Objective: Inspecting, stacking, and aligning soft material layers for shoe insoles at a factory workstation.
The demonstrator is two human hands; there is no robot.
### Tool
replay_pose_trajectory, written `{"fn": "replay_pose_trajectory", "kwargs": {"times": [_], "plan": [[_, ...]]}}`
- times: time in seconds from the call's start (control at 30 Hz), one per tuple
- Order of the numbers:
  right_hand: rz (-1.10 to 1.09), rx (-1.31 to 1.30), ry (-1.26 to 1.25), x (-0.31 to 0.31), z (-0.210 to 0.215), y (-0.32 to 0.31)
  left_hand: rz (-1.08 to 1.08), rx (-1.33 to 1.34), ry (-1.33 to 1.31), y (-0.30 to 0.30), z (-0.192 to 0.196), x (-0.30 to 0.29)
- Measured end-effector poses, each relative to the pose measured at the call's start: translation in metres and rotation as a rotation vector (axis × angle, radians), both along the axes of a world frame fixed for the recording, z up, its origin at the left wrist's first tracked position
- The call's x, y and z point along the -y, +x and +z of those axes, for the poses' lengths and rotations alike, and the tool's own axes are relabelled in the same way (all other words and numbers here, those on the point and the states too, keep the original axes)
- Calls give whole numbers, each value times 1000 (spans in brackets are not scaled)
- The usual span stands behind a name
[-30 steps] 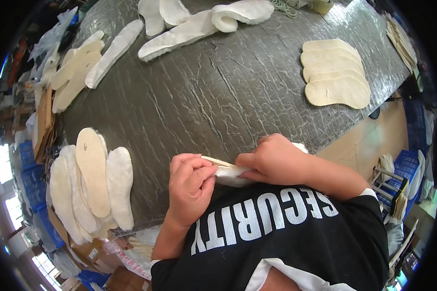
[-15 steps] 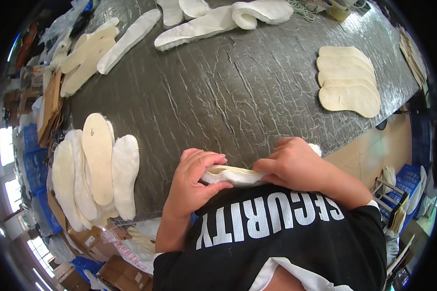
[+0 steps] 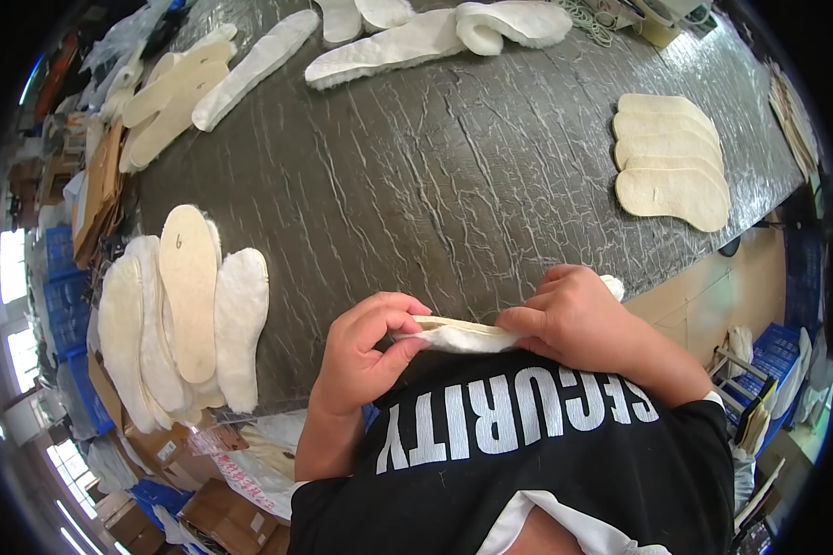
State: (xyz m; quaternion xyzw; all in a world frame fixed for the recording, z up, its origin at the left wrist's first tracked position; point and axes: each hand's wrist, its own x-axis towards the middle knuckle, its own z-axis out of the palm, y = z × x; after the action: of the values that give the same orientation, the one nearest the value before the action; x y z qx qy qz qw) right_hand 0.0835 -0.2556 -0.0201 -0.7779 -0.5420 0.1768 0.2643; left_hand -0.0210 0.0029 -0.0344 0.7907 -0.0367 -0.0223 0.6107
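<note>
Between my hands, at the table's near edge, is a fleece insole (image 3: 472, 339) with white fluffy pile and a cream backing, held edge-on. Its layers part slightly along the upper rim. My left hand (image 3: 372, 344) pinches the left end, thumb below and fingers above. Around the other end my right hand (image 3: 569, 316) is closed, thumb along the top rim, and a white fluffy tip sticks out past the knuckles. A pile of fleece insoles (image 3: 241, 328) lies to the left, with a cream insole (image 3: 188, 296) face up on top.
Several cream insoles (image 3: 673, 157) overlap in a row at the right of the dark, film-covered table (image 3: 389, 185). White fleece insoles (image 3: 379, 54) lie along the far edge, with cream ones (image 3: 178, 106) at far left. Cardboard boxes (image 3: 227, 518) stand below on the left.
My left hand has slid a little to the right and closed more tightly on the insole's end. The right hand has shifted slightly right. My view has tilted a little.
</note>
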Motion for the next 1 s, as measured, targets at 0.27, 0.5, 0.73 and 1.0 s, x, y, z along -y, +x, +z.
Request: {"fn": "replay_pose_trajectory", "kwargs": {"times": [0.27, 0.5, 0.73, 1.0], "plan": [[-24, 140, 21, -2, -1, -5, 41, -123, -3, 0, 6, 3], [-82, 170, -65, -1, 2, -6, 62, -53, 134, 3, 9, 10], [-101, 65, -47, -18, 17, -3, 42, 187, 295, 5, 0, 16], [-146, 103, 7, -35, -5, -9, 196, 10, 150, 3, 2, 31]]}}
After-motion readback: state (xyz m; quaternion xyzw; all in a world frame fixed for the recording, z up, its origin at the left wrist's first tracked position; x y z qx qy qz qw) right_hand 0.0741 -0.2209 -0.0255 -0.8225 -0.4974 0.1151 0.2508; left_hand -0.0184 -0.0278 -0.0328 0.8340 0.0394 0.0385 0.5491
